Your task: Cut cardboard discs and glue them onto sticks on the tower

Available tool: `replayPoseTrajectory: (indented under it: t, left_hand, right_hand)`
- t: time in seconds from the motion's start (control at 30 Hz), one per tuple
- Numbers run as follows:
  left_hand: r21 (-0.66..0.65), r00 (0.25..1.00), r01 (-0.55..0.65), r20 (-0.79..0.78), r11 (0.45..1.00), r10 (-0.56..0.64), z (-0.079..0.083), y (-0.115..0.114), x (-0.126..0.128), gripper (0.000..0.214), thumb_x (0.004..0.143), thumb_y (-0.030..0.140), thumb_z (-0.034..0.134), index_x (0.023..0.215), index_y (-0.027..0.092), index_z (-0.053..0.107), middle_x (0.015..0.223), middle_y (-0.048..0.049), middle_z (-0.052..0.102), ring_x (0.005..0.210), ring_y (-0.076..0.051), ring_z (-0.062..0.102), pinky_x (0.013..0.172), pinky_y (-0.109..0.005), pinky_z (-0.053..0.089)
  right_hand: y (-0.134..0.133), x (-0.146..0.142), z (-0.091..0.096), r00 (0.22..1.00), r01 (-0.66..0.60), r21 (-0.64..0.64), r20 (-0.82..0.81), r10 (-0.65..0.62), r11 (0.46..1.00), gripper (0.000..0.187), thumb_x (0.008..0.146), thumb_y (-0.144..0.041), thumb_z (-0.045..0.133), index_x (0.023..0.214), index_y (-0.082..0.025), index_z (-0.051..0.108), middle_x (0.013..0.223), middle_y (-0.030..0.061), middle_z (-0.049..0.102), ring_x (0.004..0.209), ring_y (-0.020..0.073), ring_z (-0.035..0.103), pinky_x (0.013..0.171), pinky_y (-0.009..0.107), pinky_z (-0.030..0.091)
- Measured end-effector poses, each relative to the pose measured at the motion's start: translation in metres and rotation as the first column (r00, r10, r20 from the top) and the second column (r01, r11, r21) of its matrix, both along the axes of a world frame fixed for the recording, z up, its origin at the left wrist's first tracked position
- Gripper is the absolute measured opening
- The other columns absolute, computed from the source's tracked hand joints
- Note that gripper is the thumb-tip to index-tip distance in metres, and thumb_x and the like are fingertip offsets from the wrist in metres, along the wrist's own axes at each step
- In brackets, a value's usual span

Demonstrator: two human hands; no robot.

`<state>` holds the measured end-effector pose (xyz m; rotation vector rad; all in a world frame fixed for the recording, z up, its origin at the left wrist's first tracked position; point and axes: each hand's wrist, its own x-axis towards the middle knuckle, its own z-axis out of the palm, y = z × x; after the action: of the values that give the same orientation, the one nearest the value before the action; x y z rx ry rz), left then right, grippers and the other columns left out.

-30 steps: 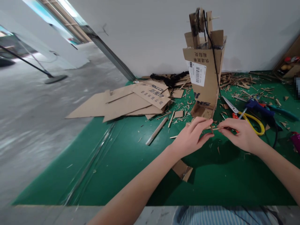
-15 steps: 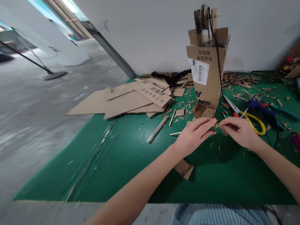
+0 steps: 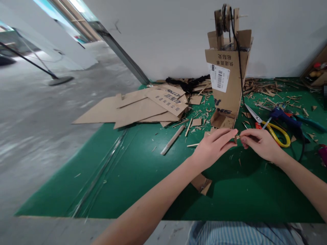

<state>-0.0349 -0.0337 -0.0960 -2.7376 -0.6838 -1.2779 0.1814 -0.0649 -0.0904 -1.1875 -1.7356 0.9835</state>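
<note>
My left hand [image 3: 216, 146] is closed, thumb and fingertips pinching a small brown cardboard piece [image 3: 235, 139]. Facing it, my right hand [image 3: 259, 143] pinches a thin wooden stick [image 3: 238, 136] whose end meets that piece; most of the stick is hidden by my fingers. Just beyond both hands stands a tall cardboard box structure [image 3: 226, 81], with a pulley wheel [image 3: 226, 18] between two uprights at its top and a black cord [image 3: 239, 64] hanging down its side. A folded cardboard scrap [image 3: 201, 183] lies below my left forearm.
Yellow-handled scissors [image 3: 277, 134] and a blue glue gun [image 3: 283, 115] lie right of my right hand. Flat cardboard sheets [image 3: 143, 109] are stacked at the back left. Cardboard shreds [image 3: 263, 88] litter the green table [image 3: 143, 177]. A pale rolled stick [image 3: 172, 140] lies left of my hands.
The view has shifted very slightly. Both hands stay in nearly the same place, still holding the cardboard piece and the stick.
</note>
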Motion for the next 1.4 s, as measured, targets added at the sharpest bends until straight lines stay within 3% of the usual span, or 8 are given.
replayPoseTrajectory:
  t: [0.67,1.1,1.4]
  left_hand:
    - [0.044,1.0,0.004,0.016,0.999,-0.005,-0.0021,0.0008,0.0011,0.029,0.094,0.024,0.066,0.122,0.017,0.059,0.106,-0.009,0.077,0.097,-0.018,0.076,0.084,-0.027,0.063]
    - [0.044,1.0,-0.003,-0.001,0.999,0.003,-0.0031,0.0008,0.0008,0.027,0.098,0.028,0.06,0.124,0.019,0.06,0.106,-0.0077,0.077,0.097,-0.016,0.076,0.083,-0.025,0.062]
    - [0.056,1.0,-0.021,-0.002,0.998,0.021,-0.0042,0.0012,0.0012,0.027,0.097,0.029,0.062,0.122,0.019,0.06,0.104,-0.0076,0.077,0.095,-0.016,0.076,0.083,-0.025,0.062]
  right_hand:
    - [0.0016,0.003,0.0006,0.992,-0.088,-0.075,0.079,0.094,0.993,0.024,0.097,-0.03,0.049,0.078,-0.021,0.061,0.065,-0.0006,0.06,0.059,0.0136,0.059,0.057,0.025,0.048]
    - [0.0021,0.0055,-0.0042,0.977,-0.089,-0.087,0.184,0.104,0.992,0.032,0.1,-0.034,0.043,0.071,-0.022,0.051,0.063,-0.0019,0.055,0.057,0.0139,0.054,0.057,0.027,0.041]
    - [0.0024,0.004,-0.0033,0.974,-0.091,-0.108,0.196,0.111,0.99,0.035,0.102,-0.036,0.042,0.072,-0.021,0.051,0.064,-0.0017,0.055,0.058,0.0136,0.054,0.059,0.028,0.042]
